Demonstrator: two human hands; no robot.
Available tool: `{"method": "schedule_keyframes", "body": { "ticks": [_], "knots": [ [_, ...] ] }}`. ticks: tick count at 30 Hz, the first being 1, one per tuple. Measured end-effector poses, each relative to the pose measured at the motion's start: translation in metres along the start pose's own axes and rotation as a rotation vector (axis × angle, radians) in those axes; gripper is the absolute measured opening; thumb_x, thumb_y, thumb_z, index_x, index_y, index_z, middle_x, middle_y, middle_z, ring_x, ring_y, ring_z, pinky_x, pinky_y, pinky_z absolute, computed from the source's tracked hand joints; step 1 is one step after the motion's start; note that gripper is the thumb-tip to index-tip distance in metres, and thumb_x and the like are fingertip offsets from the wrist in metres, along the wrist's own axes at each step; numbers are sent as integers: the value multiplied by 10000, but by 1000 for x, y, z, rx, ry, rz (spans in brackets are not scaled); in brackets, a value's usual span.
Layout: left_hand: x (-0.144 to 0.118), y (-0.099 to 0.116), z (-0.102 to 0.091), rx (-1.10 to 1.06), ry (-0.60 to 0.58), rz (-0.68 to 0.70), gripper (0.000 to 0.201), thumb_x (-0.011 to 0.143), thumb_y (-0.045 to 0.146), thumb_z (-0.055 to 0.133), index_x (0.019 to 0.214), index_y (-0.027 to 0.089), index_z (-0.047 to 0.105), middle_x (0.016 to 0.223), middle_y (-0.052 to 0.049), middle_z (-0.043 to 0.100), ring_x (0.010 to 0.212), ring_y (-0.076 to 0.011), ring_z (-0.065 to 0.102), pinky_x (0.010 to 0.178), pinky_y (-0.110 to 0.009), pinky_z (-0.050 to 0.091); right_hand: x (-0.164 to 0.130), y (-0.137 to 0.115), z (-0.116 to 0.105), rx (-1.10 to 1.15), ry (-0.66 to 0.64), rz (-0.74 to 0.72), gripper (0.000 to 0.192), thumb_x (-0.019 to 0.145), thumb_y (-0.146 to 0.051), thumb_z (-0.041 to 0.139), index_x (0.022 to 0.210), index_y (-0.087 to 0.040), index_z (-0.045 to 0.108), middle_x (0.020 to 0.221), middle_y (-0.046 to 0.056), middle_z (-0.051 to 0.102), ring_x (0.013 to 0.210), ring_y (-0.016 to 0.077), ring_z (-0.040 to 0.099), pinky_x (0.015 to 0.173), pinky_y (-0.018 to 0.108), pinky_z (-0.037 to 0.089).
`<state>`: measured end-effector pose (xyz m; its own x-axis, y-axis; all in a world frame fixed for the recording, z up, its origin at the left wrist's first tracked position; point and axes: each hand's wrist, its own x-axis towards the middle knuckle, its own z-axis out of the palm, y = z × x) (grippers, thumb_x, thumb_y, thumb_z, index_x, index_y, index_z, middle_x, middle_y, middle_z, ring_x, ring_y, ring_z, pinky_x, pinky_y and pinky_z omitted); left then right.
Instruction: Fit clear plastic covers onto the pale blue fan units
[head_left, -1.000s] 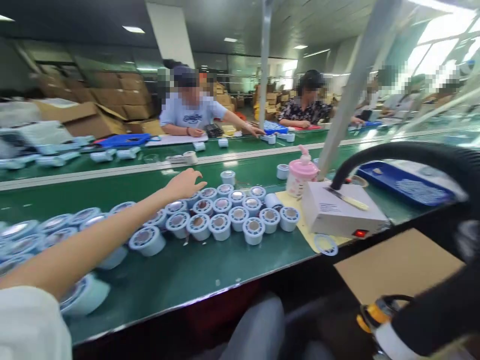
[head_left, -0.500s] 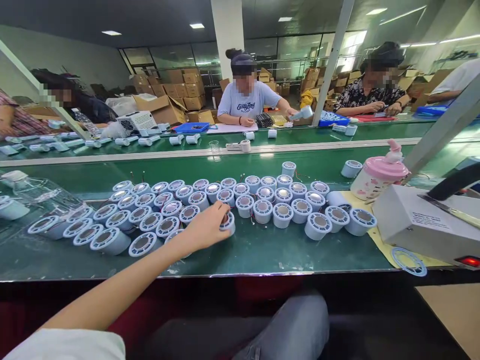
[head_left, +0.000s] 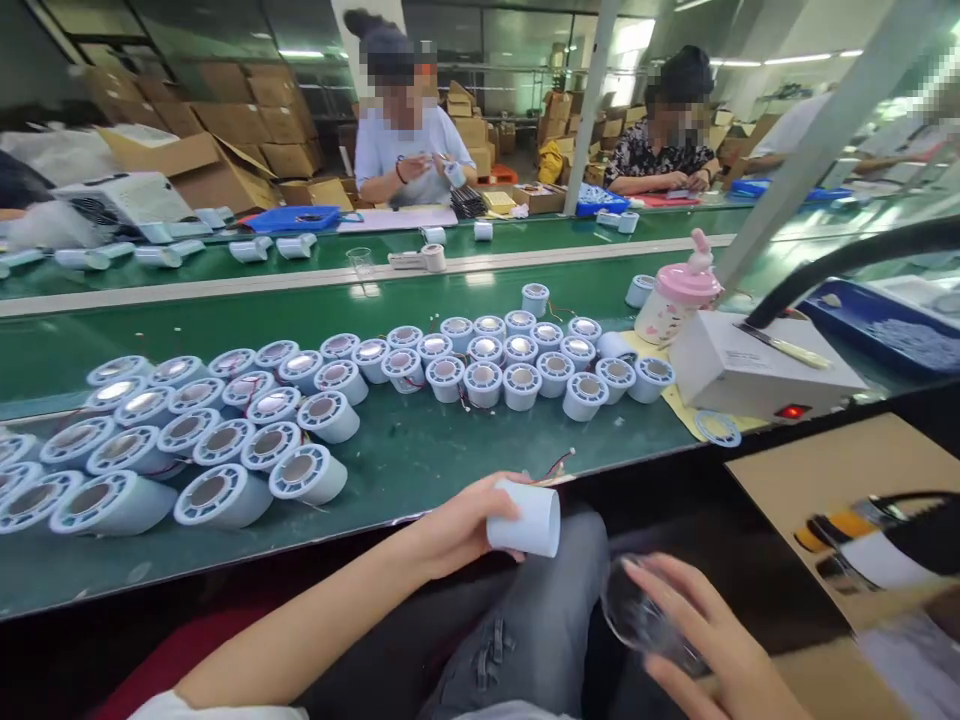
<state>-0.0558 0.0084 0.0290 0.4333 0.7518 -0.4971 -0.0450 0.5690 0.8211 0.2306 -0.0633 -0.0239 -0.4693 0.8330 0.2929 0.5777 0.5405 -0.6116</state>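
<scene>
While your left hand [head_left: 457,530] wraps its fingers around a pale blue cylindrical housing [head_left: 525,520], it holds that part over your lap, just off the near edge of the green belt [head_left: 420,470], with thin red wires [head_left: 559,465] trailing from its far end toward the belt; your right hand [head_left: 705,640] sits lower and to the right, fingers curled loosely about a clear round piece [head_left: 645,615], which is blurred, so you cannot tell how firmly it is gripped; the two hands are near each other but apart; on the belt beyond lie many more housings [head_left: 300,400] in a long band, some standing on end and some tipped on their sides, most showing a shiny disc inside a slotted ring; to the right of them stands a pink-lidded bottle [head_left: 675,300], just beside a white box [head_left: 757,365] with a lit red switch; a black hose [head_left: 840,260] arches over that box; across the belt two other people [head_left: 405,150] sit handling small parts, with cardboard cartons [head_left: 225,120] stacked behind them.
</scene>
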Motion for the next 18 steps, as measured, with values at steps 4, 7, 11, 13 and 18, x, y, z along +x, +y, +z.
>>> {"method": "schedule_keyframes", "body": {
  "ticks": [4,7,11,13,18],
  "knots": [
    [25,-14,18,-63,-200,-254,434,705,529,490,890,143,565,709,-37,573,560,-145,540,382,-201,357,31,-19,19,-245,78,-58,515,911,-273,537,1412,-295,421,1259,150,461,1065,314,569,787,439,580],
    [34,-16,22,139,-230,-215,388,745,516,550,873,151,587,664,6,528,471,-90,427,324,-161,196,45,-26,17,-343,133,-22,497,891,-233,558,1381,-255,470,1272,174,445,1042,340,537,767,496,562],
    [30,-12,25,464,-292,2,240,760,364,669,910,176,668,818,0,607,655,-104,509,509,-179,382,46,-22,10,-325,32,35,301,839,-146,595,1128,-212,650,1280,164,485,1056,360,525,759,492,540],
    [25,-10,28,713,-257,245,201,794,338,661,936,199,687,915,-16,621,828,-149,559,736,-246,450,43,-18,8,-171,-35,116,161,801,-98,627,920,-197,671,1272,134,502,1092,343,526,796,458,526],
    [25,-17,33,832,-59,553,490,670,440,795,1095,232,668,982,-43,571,919,-195,557,844,-325,454,38,-19,3,348,-67,316,97,876,-260,623,797,-204,613,1165,71,530,1033,218,569,843,328,479]
  ]
}}
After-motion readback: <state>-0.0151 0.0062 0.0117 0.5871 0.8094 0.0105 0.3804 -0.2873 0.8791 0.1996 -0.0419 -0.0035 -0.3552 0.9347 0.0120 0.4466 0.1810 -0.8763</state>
